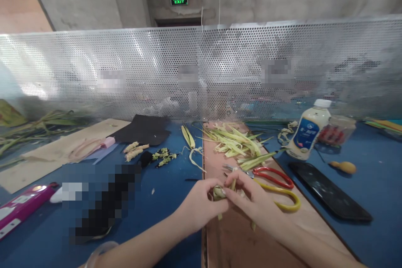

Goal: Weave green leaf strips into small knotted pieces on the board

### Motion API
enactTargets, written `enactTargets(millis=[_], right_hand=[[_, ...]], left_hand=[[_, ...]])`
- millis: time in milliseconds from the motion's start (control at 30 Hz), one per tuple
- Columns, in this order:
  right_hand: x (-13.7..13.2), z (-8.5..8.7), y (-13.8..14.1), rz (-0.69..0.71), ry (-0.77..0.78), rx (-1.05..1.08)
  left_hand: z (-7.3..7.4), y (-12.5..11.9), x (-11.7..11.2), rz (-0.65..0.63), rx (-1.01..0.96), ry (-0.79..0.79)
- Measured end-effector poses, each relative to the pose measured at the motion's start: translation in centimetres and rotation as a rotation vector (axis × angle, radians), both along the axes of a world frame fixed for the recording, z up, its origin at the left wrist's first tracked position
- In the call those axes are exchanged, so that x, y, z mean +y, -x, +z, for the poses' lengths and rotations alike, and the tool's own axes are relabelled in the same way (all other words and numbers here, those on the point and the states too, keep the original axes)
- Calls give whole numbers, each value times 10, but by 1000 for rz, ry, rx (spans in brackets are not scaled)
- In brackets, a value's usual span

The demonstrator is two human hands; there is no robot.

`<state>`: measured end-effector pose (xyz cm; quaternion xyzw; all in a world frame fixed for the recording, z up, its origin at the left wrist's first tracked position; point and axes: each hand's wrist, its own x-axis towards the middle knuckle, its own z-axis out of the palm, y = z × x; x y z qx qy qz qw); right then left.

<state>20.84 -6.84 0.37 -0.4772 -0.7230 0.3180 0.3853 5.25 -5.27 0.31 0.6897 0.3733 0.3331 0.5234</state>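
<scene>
A small bundle of pale green leaf strips (219,193) is pinched between my two hands, low in the middle of the view. The fingers of my left hand (199,203) wrap round its left side. With thumb and forefinger, my right hand (249,199) grips a strip at its right side. Fingers hide part of the bundle, and loose strip ends hang below it. Just beyond my right hand lie scissors with a red handle (276,171), and a yellow handle (297,203) shows beside them. A heap of cut yellow-green leaf strips (235,142) lies farther back.
On the right stand a white-capped bottle (307,130) and a clear tub (337,132); a black phone (329,190) and small gourd (347,167) lie nearby. To the left are black sheet (144,130), brown paper (40,161) and a magenta box (27,209). A perforated metal screen (150,71) closes the back.
</scene>
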Motion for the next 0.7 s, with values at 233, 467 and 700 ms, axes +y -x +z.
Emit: enactTargets(millis=[233,467,700], right_hand=[[-2,-1,0,21,19,48],[-1,-4,0,-22,11,143],[-2,-7,-1,-6,23,182]], left_hand=[[3,0,-1,-27,-45,59],[1,4,3,-3,-211,224],[-6,0,5,-13,-430,359]])
